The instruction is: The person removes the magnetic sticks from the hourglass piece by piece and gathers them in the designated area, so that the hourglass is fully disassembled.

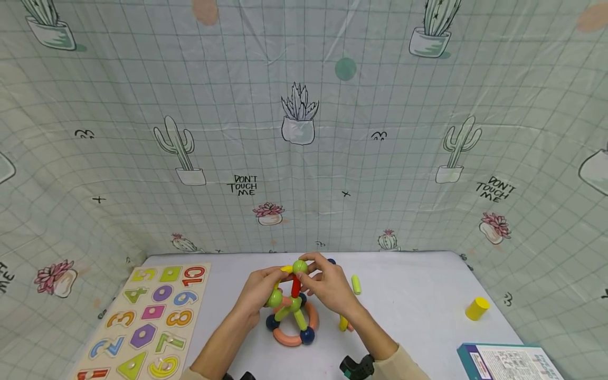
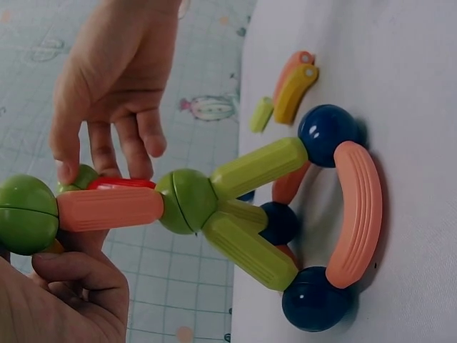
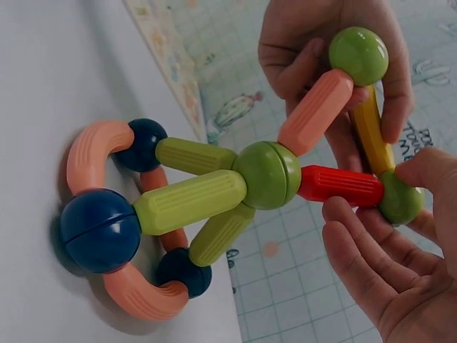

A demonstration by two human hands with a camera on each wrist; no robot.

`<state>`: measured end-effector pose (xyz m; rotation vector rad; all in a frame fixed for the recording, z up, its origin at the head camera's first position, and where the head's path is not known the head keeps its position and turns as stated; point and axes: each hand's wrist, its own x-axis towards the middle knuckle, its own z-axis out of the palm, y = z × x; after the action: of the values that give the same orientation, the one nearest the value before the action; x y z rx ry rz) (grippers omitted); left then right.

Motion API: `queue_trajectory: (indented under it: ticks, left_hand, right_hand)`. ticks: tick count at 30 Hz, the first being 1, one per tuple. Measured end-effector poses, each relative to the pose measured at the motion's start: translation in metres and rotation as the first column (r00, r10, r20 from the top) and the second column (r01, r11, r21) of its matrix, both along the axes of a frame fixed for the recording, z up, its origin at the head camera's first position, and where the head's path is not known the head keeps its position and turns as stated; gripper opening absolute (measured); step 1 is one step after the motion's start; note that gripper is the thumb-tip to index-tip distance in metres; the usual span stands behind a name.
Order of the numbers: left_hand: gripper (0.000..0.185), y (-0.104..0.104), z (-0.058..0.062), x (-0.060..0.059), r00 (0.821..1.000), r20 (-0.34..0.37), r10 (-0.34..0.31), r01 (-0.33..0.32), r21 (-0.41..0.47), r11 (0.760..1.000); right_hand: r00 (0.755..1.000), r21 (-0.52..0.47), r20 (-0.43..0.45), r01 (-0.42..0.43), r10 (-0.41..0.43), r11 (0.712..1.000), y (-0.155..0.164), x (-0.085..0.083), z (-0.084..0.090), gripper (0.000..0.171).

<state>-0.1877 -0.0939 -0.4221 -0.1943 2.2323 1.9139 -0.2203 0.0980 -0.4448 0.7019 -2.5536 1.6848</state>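
A magnetic ball-and-rod structure stands on the table. Its base is a ring of curved salmon rods point(image 3: 146, 296) joined by navy balls point(image 3: 100, 230). Light green rods point(image 3: 189, 201) rise to a central green ball point(image 3: 266, 175), from which a red rod point(image 3: 341, 186) and a straight salmon rod point(image 3: 318, 111) branch upward. My left hand point(image 1: 255, 291) grips the yellow rod point(image 3: 371, 132), which spans the two upper green balls. With thumb and fingers, my right hand point(image 1: 331, 283) pinches the green ball point(image 1: 300, 267) at the red rod's end.
Behind my right forearm lie loose yellow and salmon curved rods point(image 2: 296, 93) and a short light green rod point(image 1: 356, 284). A number-and-shape board point(image 1: 157, 322) covers the left side. Toward the right are a yellow cylinder point(image 1: 477, 309) and a teal-edged box point(image 1: 510, 361).
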Motion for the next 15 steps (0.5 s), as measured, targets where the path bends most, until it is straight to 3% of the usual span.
queue_trajectory:
  ticks: [15]
  left_hand:
    - [0.039,-0.001,-0.0001,-0.0001,1.0,0.009,-0.006,0.006,0.001,1.0]
  right_hand:
    - [1.0,0.024,-0.004,-0.002,0.002,1.0,-0.0014,-0.0004,0.0051,0.033]
